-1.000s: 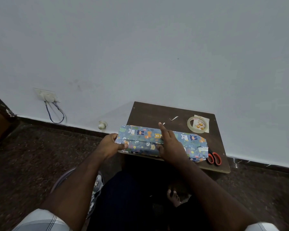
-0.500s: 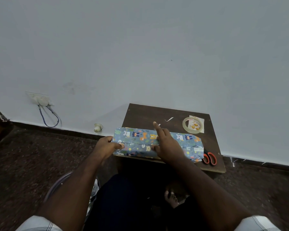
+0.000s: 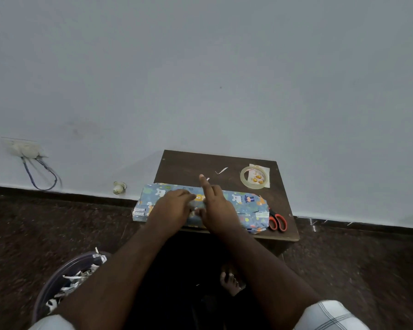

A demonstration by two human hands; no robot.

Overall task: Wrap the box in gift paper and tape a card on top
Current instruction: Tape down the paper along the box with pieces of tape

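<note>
1. Well, the pale wall (image 3: 200,79) fills most of the view, meeting a dark speckled floor (image 3: 45,222) along a dark skirting line.
2. A small dark wooden table (image 3: 184,167) stands pushed against that wall.
3. The box (image 3: 153,194), covered in blue gift paper with cartoon animals, lies lengthwise along the table's near edge; its left end hangs past the table's left side.
4. A purple bin (image 3: 48,284) holding paper scraps sits on the floor at the lower left, partly behind the left forearm.
5. The left hand (image 3: 171,208) rests on top of the box near its middle, fingers reaching right towards the other hand; whether they pinch anything I cannot tell.
6. The right hand (image 3: 216,208) sits just beside it on the box, forefinger pointing straight out towards the wall, the other fingers bent down on the paper; I cannot tell if they hold something.
7. A roll of clear tape (image 3: 244,181) lies at the table's far right corner, on top of a small card (image 3: 258,177).
8. Red-handled scissors (image 3: 277,221) lie touching the box's right end.
9. A wall socket (image 3: 24,148) with a looping blue cord is low on the left.
10. A thin white paper sliver (image 3: 222,170) lies on the table beyond the box.
</note>
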